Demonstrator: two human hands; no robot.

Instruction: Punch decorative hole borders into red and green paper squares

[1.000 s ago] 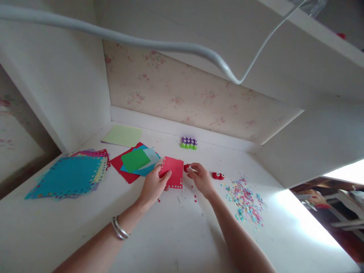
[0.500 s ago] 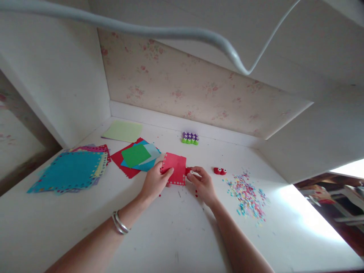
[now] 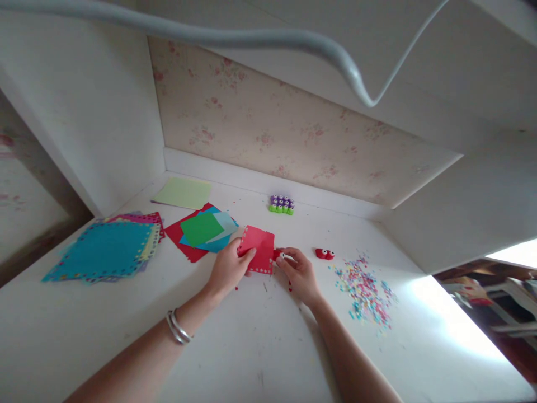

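My left hand [image 3: 231,265] pinches a red paper square [image 3: 260,250] by its left side, thumb on top. Small punched holes run along the left, bottom and part of the right edge of the paper. At the paper's right edge, my right hand [image 3: 300,274] is closed on a small red punch [image 3: 278,254], partly hidden by the fingers. Two more red punches [image 3: 324,254] sit on the white table to the right. Tiny red cut-outs [image 3: 290,286] lie just below the right hand.
Punched sheets [image 3: 104,250] are piled at the left. Colored papers with a green one [image 3: 202,229] on top lie beside them, pale green sheets [image 3: 182,192] behind. Purple and green punches [image 3: 281,205] stand near the back. Confetti [image 3: 364,291] covers a patch at the right.
The view has shifted slightly. The thumb of my right hand has moved a little over the red punch; the paper stays in nearly the same place.
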